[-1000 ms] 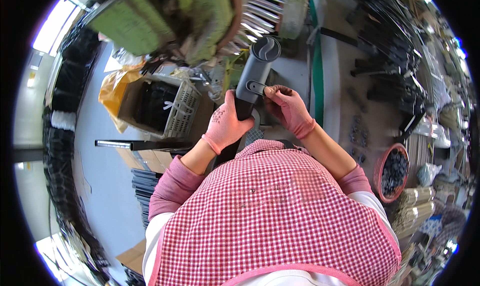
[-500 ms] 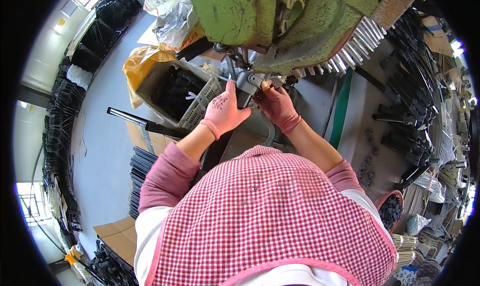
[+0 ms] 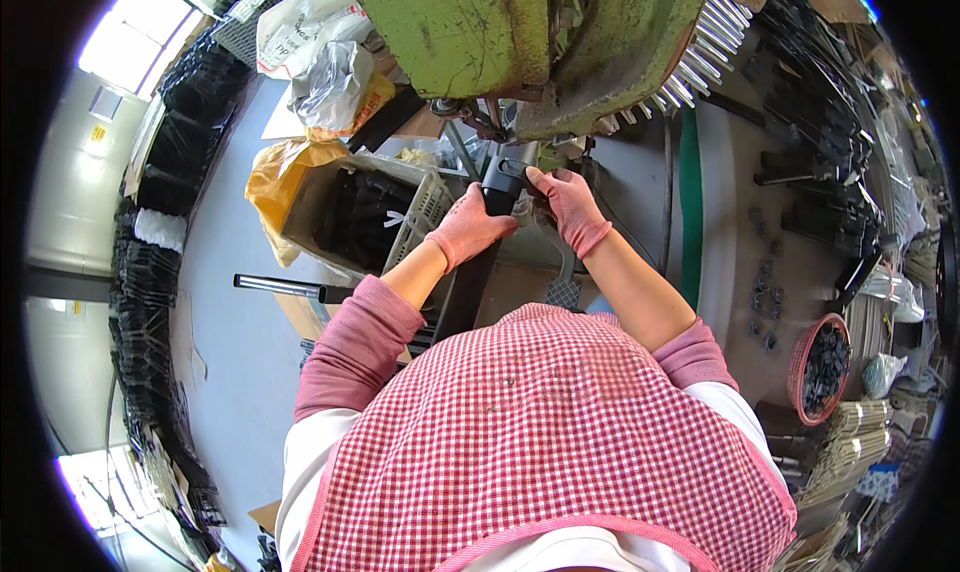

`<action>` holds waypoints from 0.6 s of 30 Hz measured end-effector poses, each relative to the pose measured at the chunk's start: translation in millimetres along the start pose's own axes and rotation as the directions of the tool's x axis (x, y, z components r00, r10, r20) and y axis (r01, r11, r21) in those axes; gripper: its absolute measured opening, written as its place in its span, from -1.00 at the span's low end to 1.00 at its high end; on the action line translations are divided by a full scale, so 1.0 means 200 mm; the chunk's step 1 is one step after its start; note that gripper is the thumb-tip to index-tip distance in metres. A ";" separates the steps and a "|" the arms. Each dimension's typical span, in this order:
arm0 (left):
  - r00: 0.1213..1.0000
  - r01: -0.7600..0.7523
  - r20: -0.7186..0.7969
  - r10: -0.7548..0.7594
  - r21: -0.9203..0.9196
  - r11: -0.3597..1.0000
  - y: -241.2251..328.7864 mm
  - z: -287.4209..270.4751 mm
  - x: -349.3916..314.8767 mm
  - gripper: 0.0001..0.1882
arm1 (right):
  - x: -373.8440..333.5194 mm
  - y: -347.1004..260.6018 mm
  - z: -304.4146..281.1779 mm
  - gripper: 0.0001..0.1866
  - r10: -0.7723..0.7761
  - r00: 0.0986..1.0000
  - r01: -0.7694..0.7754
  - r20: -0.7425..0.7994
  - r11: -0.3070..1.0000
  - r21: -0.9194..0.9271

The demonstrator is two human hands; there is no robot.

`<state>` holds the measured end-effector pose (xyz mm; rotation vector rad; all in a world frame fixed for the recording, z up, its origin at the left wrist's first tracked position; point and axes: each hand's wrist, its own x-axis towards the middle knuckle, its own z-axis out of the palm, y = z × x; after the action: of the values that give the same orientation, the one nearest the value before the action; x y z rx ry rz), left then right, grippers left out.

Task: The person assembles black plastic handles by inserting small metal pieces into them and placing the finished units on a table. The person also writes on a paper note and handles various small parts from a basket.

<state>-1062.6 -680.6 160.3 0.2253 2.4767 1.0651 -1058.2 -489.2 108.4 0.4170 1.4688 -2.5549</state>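
Observation:
In front of me, a grey-and-black fitting (image 3: 507, 172) sits at the end of a dark tube (image 3: 470, 287), just below the head of a green machine (image 3: 455, 34). My left hand (image 3: 466, 232), in a pink glove, is closed around the black part under the fitting, thumb across it. My right hand (image 3: 573, 212), gloved alike, has its thumb and fingers pressed together against the fitting's right side. Whatever small piece it may pinch there is hidden. The tube slants down toward my apron between my forearms.
Left of my hands stands a crate (image 3: 425, 212) of black parts with a yellow sack (image 3: 268, 187) at its side. Silver rods (image 3: 712, 47) jut from the machine's right. A foot pedal (image 3: 563, 293) lies below. At right, a red basket (image 3: 800, 387) holds dark pieces.
My view has shifted, bringing the red basket more fully into sight. The fitting has turned more upright, and my left hand has slid lower around it. My right hand stays at its right side.

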 end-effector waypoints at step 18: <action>0.992 -0.089 -0.098 0.079 -0.101 0.991 -0.14 0.09 0.08 -0.43 | 0.00 0.02 -0.01 -0.73 -0.089 0.992 0.078 0.086 0.989 0.125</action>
<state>-1068.5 -683.5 124.0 0.2552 2.5037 1.2645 -1057.3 -488.5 104.3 0.2552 1.3320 -2.6994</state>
